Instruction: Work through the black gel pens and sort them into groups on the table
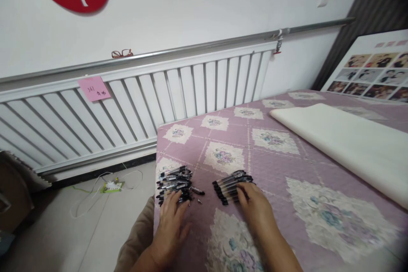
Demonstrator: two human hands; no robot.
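Note:
A loose heap of black and clear pens (174, 183) lies near the bed's left edge. Over its near side rests my left hand (171, 223), fingers apart and touching the closest pens. To the right, several more pens (230, 180) lie side by side in a slanted row, black ends toward the left. Curled fingers of my right hand (255, 208) close on the right end of that row; which pens they grip is partly hidden. Between the two groups are a single pen (197, 191) and a small pen tip piece (199, 201).
The purple floral bedspread (270, 165) spreads under everything. A folded cream sheet (347, 144) lies at the right, with a photo board (372, 70) behind. A white radiator (191, 89) runs along the wall. A power strip (113, 186) with cables is on the floor.

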